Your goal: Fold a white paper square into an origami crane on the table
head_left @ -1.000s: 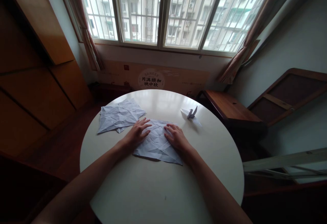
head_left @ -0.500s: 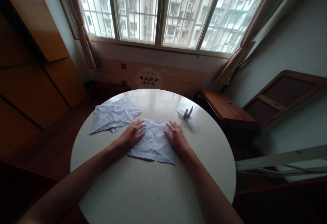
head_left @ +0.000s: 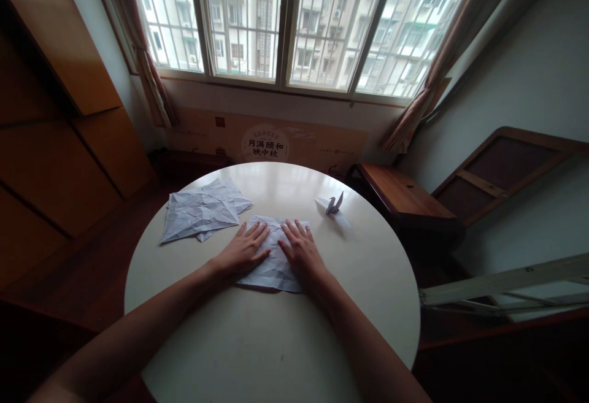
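A creased sheet of pale paper (head_left: pixel 270 271) lies flat in front of me on the round white table. My left hand (head_left: pixel 246 248) rests palm down on its left part, fingers spread. On the right part of the same sheet, my right hand (head_left: pixel 299 249) is also laid flat with its fingers stretched out. Both hands cover much of the paper. Several more creased sheets (head_left: pixel 197 211) lie overlapped to the left, beyond my left hand. A folded paper crane (head_left: pixel 334 205) stands to the right, past my right hand, with its wings spread.
The round white table (head_left: pixel 221 341) has a wooden bench or low cabinet (head_left: pixel 405 191) behind it on the right. Barred windows (head_left: pixel 285 23) and a printed banner (head_left: pixel 304 139) are beyond it. Wooden cupboards (head_left: pixel 96 151) stand on the left.
Both hands have moved inward over the creased sheet, closer together, and now lie flatter on it. The paper sheets at left and the crane stay in place; the view shifts slightly.
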Demonstrator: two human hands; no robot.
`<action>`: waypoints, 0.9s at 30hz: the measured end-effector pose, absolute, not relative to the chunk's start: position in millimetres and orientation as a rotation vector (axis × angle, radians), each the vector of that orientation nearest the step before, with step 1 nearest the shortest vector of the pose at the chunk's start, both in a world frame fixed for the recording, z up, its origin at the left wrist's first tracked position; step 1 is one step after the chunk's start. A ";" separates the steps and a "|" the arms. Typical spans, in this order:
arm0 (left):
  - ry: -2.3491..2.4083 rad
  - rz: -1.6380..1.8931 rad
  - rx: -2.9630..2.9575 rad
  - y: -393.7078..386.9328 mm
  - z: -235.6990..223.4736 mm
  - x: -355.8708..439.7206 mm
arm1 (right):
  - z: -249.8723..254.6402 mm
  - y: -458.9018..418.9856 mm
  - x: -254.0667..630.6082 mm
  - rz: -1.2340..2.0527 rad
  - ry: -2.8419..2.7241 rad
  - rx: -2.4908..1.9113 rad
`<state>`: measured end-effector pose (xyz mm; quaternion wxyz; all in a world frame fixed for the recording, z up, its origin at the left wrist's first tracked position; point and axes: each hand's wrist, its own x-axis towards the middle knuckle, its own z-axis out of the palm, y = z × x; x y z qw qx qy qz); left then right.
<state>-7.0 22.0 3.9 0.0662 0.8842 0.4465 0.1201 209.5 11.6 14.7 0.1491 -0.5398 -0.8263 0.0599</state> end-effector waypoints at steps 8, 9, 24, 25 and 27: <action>1.351 0.304 2.676 22.4 5.5 -8.0 | 10.9 21.1 218.4 0.221 -2.355 -1.914; 1.350 0.310 2.669 22.4 6.4 -9.0 | 11.2 22.0 220.9 0.220 -2.350 -1.922; 1.145 0.479 2.512 22.9 8.6 -28.1 | 17.3 13.2 206.9 0.283 -2.461 -1.776; 1.144 0.484 2.508 23.1 8.5 -28.1 | 17.8 13.1 207.7 0.291 -2.463 -1.767; 1.140 0.495 2.497 23.4 8.8 -28.1 | 18.0 13.3 209.6 0.306 -2.461 -1.743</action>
